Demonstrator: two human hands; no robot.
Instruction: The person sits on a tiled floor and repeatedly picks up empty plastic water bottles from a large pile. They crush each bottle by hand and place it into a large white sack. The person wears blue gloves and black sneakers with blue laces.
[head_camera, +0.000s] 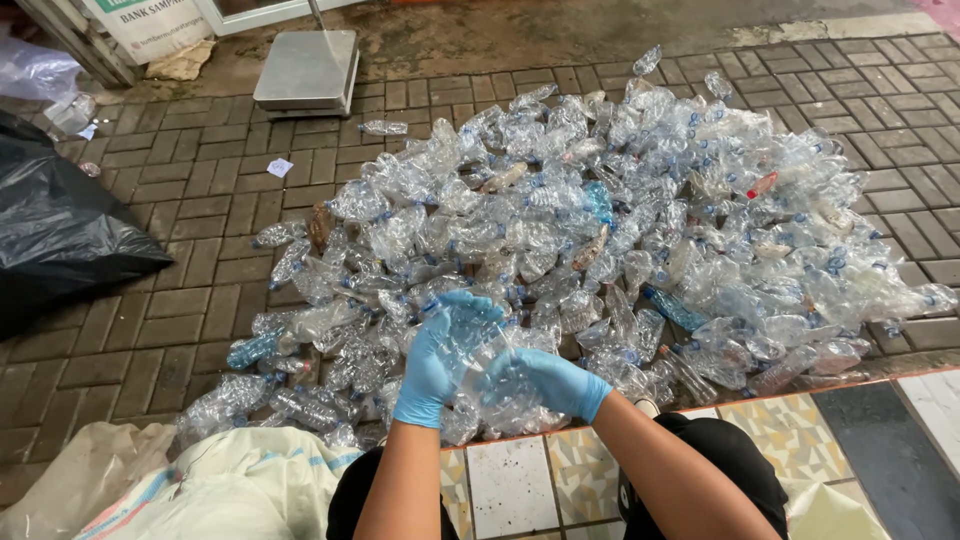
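At the far left of the brick-paved ground (180, 300) a bulging black plastic bag (60, 230) lies slumped, and near the person's left knee a pale woven sack with a blue and red stripe (230, 490) sits with its mouth gaping toward the work, likely so that whatever is dropped can go straight in. Behind these, at the top of the view, a flat grey metal platform scale (305, 68) stands apart from the clutter on wet concrete, within a few steps of everything. Moving rightward, a broad heap of crushed clear plastic bottles with blue neck rings (640, 220) spreads across the bricks, its near edge reaching right up to the tiled step (520, 480) on which the person sits, so each bottle can be taken without stretching. Over that near edge both arms meet: the left hand in a blue disposable glove (435, 365) curls upward with its fingers closed around a crumpled clear plastic bottle (478, 350), holding it steady above the heap, while the right hand in a matching blue glove (550, 382) grips the same bottle from the other side, fingers wrapped at its lower end as if working on it. The gloves probably keep grime and wet residue off the skin. Further right, the heap thins toward patterned tiles (790, 420).
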